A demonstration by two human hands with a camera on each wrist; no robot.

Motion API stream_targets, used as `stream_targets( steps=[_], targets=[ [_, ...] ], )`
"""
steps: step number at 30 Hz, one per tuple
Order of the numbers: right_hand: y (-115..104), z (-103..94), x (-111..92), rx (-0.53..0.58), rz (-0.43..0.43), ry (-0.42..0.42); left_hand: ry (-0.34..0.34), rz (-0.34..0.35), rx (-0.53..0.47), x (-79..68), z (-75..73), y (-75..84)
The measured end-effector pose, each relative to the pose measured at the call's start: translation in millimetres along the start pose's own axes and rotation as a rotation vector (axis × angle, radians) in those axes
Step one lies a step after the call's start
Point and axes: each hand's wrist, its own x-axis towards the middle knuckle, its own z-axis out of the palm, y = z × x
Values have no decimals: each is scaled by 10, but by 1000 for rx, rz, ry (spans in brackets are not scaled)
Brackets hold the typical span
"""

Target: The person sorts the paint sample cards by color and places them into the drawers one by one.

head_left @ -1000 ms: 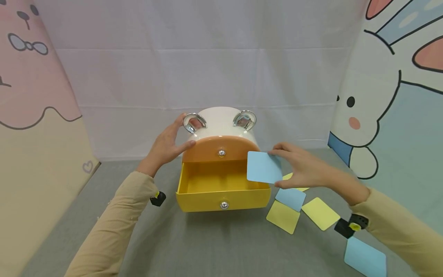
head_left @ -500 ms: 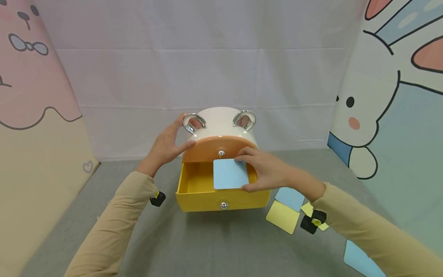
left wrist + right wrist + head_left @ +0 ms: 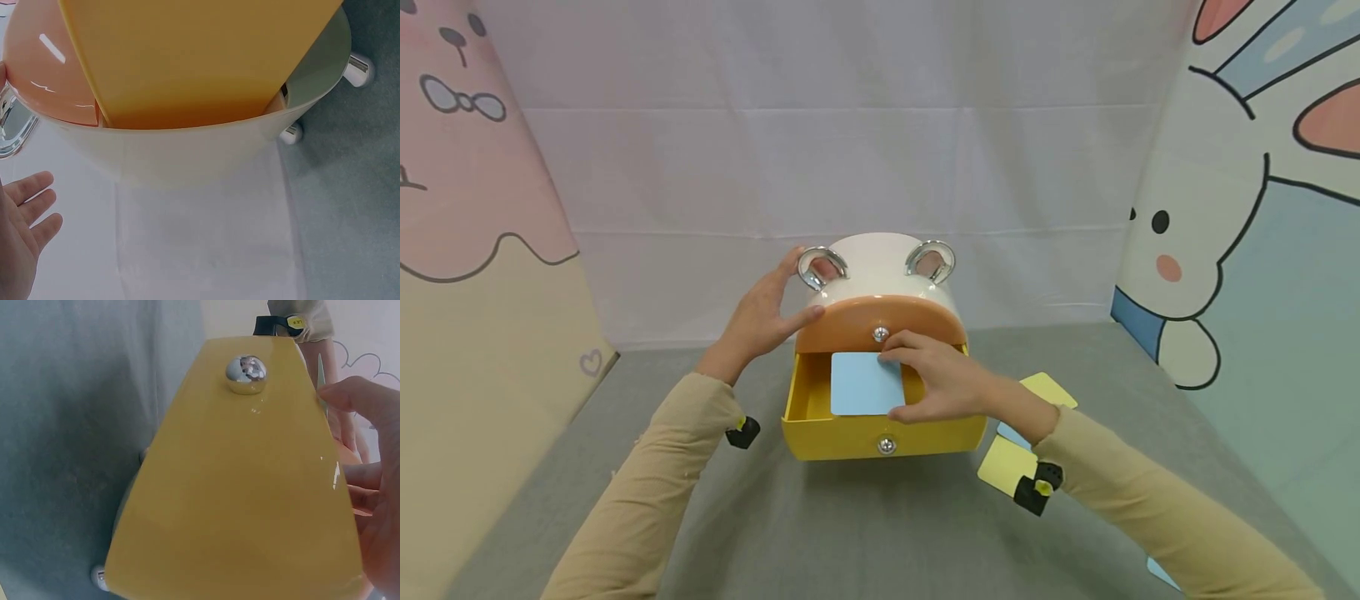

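A blue card (image 3: 867, 383) with rounded corners is pinched along its right side between the thumb and fingers of my right hand (image 3: 943, 379). It overlaps the inside of the pulled-out yellow drawer (image 3: 842, 440), level with the drawer's front edge. Above that drawer is the closed orange drawer (image 3: 842, 323) of a small white cabinet (image 3: 880, 258) with shiny silver ears. My left hand (image 3: 765, 308) lies at the cabinet's left side, its thumb at the orange front. In the left wrist view, its fingers (image 3: 36, 206) are straight and spread.
Several yellow (image 3: 1002, 467) and blue (image 3: 1013, 435) cards lie on the grey cloth (image 3: 850, 533) right of the drawer, partly hidden by the right forearm. Another blue card (image 3: 1161, 573) shows under the right sleeve. A white curtain (image 3: 850, 125) hangs behind the cabinet.
My right hand has carried the blue card left and slightly down, from the drawer's right side to over its middle. My left hand has stayed in place.
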Motion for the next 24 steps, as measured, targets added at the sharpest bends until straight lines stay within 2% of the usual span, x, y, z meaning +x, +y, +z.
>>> stream_targets(
  steps=[7,13,24],
  targets=[
    [3,69,17,39,4,27,2,10,-7,-11,-5,16],
    [5,102,18,80,28,15,16,8,-12,-16,10,6],
    [12,92,-6,66,41,26,17,5,-5,-6,12,6]
  ],
)
